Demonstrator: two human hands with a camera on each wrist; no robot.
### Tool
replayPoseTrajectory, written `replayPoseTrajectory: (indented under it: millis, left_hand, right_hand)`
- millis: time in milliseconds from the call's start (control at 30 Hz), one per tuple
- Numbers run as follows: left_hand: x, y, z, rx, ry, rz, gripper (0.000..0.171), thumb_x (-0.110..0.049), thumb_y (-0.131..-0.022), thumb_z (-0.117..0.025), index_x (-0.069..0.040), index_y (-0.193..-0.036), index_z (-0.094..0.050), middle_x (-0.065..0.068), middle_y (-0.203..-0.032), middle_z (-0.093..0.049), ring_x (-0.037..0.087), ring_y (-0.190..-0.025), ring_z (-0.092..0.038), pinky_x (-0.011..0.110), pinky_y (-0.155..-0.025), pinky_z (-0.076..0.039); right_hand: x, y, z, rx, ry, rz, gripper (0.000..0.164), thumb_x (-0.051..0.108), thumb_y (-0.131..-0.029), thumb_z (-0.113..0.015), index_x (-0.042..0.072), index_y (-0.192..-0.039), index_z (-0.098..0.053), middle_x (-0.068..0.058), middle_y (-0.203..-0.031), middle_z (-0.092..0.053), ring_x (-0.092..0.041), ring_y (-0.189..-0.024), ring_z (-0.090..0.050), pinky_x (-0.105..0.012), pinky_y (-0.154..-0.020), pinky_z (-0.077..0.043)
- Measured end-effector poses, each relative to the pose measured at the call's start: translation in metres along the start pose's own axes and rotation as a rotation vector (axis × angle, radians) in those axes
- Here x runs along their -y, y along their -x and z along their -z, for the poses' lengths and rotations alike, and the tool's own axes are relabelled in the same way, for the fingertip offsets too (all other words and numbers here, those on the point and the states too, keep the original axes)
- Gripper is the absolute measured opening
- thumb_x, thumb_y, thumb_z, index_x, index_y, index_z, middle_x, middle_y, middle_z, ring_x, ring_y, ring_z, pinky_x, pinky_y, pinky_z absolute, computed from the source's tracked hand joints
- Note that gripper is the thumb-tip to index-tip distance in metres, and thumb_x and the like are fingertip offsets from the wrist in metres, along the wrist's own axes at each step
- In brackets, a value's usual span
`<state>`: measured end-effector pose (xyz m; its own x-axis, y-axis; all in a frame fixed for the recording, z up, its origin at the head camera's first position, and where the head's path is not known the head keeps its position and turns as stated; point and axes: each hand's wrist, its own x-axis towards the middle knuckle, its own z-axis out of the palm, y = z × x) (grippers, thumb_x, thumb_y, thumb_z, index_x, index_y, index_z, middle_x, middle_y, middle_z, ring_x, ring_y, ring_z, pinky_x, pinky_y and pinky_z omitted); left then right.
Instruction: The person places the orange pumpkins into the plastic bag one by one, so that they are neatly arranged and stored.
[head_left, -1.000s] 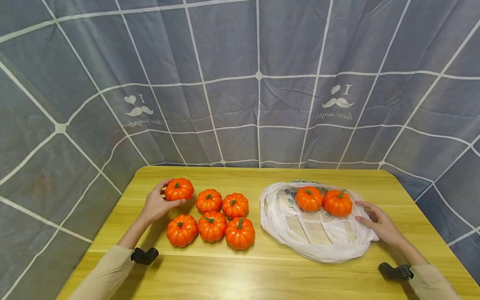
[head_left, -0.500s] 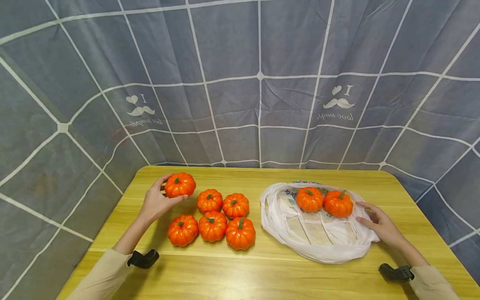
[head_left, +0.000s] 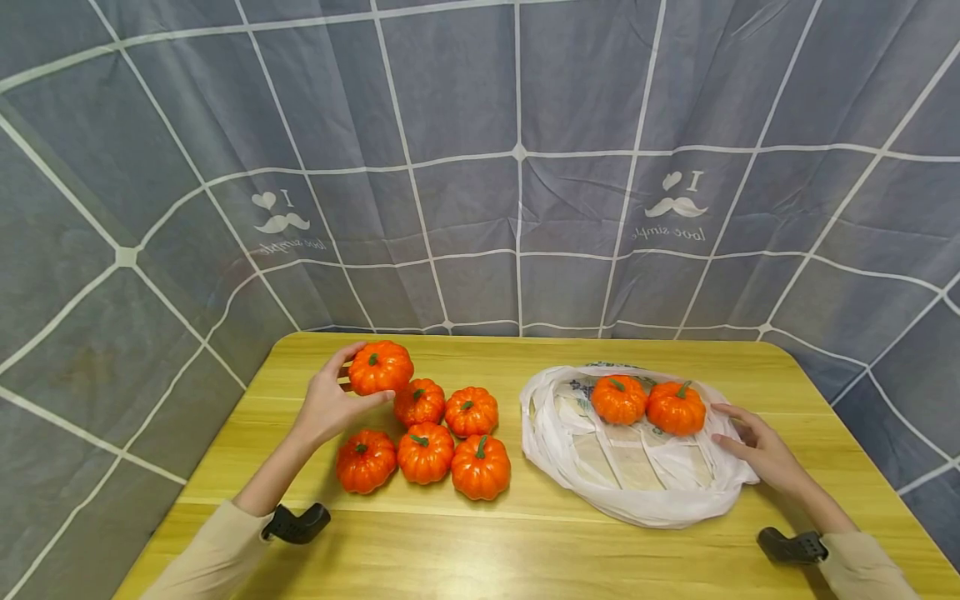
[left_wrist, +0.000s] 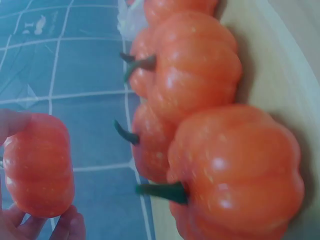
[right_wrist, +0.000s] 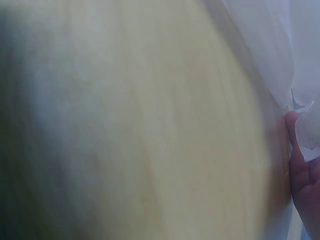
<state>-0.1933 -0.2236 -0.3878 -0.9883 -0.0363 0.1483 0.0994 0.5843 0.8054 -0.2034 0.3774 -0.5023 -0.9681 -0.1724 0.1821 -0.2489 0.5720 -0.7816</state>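
Observation:
My left hand [head_left: 328, 410] grips a small orange pumpkin [head_left: 381, 368] with a green stem, thumb on the near side and fingers behind. It is raised at the back left, partly overlapping another pumpkin [head_left: 418, 405] in the head view. The left wrist view shows the held pumpkin [left_wrist: 40, 167] between thumb and fingertips. On the right lies a white plastic bag [head_left: 637, 507], its mouth spread wide, with two pumpkins [head_left: 618, 400] inside at the back. My right hand [head_left: 771, 457] holds the bag's right rim between thumb and fingers; the bag hides part of it in the right wrist view.
Several more pumpkins [head_left: 480, 468] stand in two rows on the wooden table [head_left: 420, 550], left of the bag. A grey curtain [head_left: 465, 200] with white lines hangs behind and beside the table.
My left hand has lifted its pumpkin and carried it a little to the right, over the back row. The right hand and the bag stay in place.

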Motion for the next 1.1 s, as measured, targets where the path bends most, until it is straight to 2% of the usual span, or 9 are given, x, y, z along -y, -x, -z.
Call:
replayPoseTrajectory:
  millis: [267, 567, 767, 833, 967, 1100]
  left_hand:
    - [-0.012, 0.003, -0.008, 0.053, 0.037, -0.018, 0.081, -0.023, -0.075, -0.081, -0.01, -0.144, -0.039, 0.016, -0.136, -0.047, 0.036, -0.108, -0.055, 0.031, -0.08, -0.05]
    - [-0.022, 0.002, -0.025, 0.111, 0.063, -0.048, 0.081, -0.022, -0.073, -0.082, -0.014, -0.142, -0.041, 0.016, -0.127, -0.052, 0.035, -0.105, -0.057, 0.039, -0.083, -0.053]
    - [-0.028, 0.003, -0.033, 0.148, 0.111, -0.049, 0.081, -0.021, -0.073, -0.082, -0.013, -0.143, -0.041, 0.017, -0.131, -0.049, 0.035, -0.106, -0.057, 0.041, -0.084, -0.055]
    - [-0.031, 0.003, -0.035, 0.159, 0.121, -0.05, 0.081, -0.021, -0.074, -0.082, -0.013, -0.143, -0.041, 0.016, -0.132, -0.048, 0.035, -0.107, -0.057, 0.042, -0.085, -0.055]
    - [-0.036, 0.003, -0.041, 0.174, 0.136, -0.045, 0.082, -0.021, -0.073, -0.083, -0.014, -0.143, -0.041, 0.016, -0.131, -0.048, 0.035, -0.109, -0.056, 0.041, -0.085, -0.055]
    - [-0.041, 0.002, -0.049, 0.189, 0.145, -0.044, 0.082, -0.021, -0.073, -0.083, -0.014, -0.143, -0.041, 0.014, -0.133, -0.048, 0.035, -0.113, -0.054, 0.042, -0.086, -0.055]
  right_hand:
    - [0.001, 0.0, 0.0, 0.011, -0.004, -0.018, 0.049, 0.008, -0.093, -0.06, 0.0, -0.137, -0.042, 0.039, -0.102, -0.044, 0.005, -0.074, -0.055, -0.022, -0.056, -0.051]
    - [0.003, 0.0, 0.0, 0.017, -0.009, -0.033, 0.049, 0.009, -0.094, -0.059, -0.001, -0.138, -0.04, 0.039, -0.105, -0.042, 0.006, -0.076, -0.055, -0.023, -0.058, -0.052]
    - [0.006, 0.001, -0.001, 0.019, 0.017, -0.036, 0.05, 0.012, -0.094, -0.059, 0.0, -0.139, -0.04, 0.026, -0.117, -0.038, 0.008, -0.079, -0.054, -0.022, -0.059, -0.053]
    - [0.007, 0.001, 0.0, 0.023, 0.011, -0.036, 0.05, 0.012, -0.094, -0.059, 0.001, -0.139, -0.04, 0.027, -0.117, -0.038, 0.006, -0.078, -0.054, -0.023, -0.059, -0.053]
    - [0.008, 0.0, 0.0, 0.027, -0.013, -0.031, 0.049, 0.01, -0.094, -0.059, 0.001, -0.139, -0.04, 0.037, -0.108, -0.04, 0.004, -0.075, -0.055, -0.023, -0.057, -0.052]
    - [0.008, 0.0, 0.0, 0.025, -0.009, -0.026, 0.049, 0.01, -0.094, -0.059, 0.001, -0.139, -0.04, 0.038, -0.106, -0.041, 0.004, -0.075, -0.055, -0.023, -0.056, -0.052]
